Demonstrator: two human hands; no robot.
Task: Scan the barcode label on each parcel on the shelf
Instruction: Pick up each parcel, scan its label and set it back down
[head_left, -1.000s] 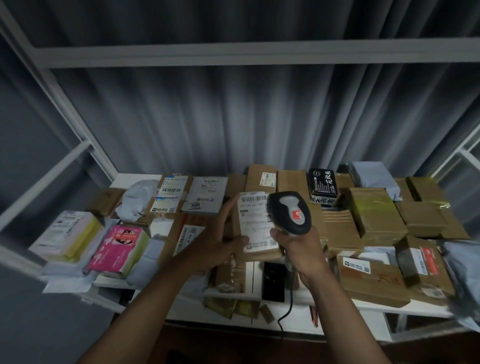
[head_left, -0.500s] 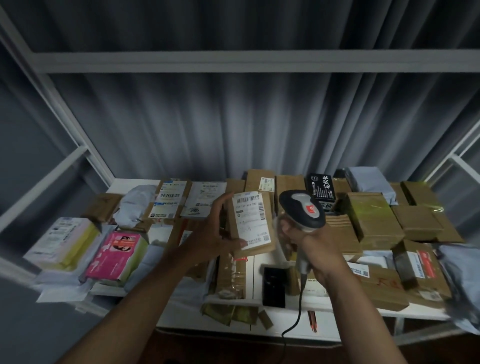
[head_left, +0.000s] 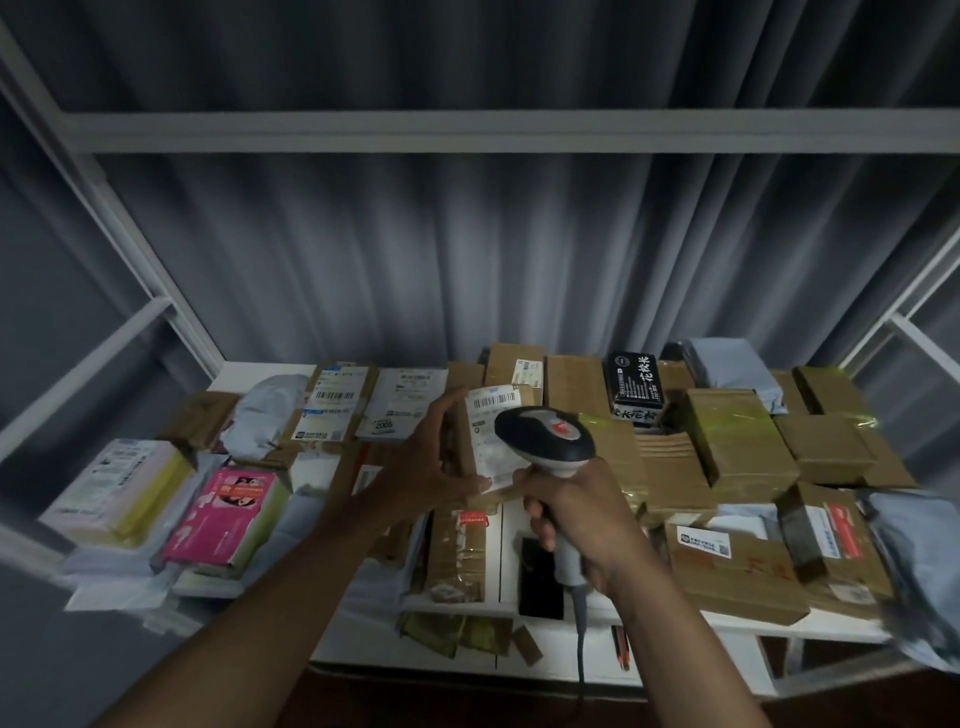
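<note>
A white shelf (head_left: 524, 670) is crowded with parcels: a pink box (head_left: 228, 512) and a yellow-edged box (head_left: 117, 488) at the left, taped cardboard boxes (head_left: 727, 441) and a black box (head_left: 635, 387) at the right, grey curtains (head_left: 467, 249) behind. Above the middle, the person's left hand (head_left: 431, 467) grips a small cardboard parcel (head_left: 491, 441) upright, its white barcode label (head_left: 493, 400) facing the camera. The right hand (head_left: 576, 514) is wrapped round the handle of a grey scanner (head_left: 545, 439), whose head overlaps the label's lower right part.
</note>
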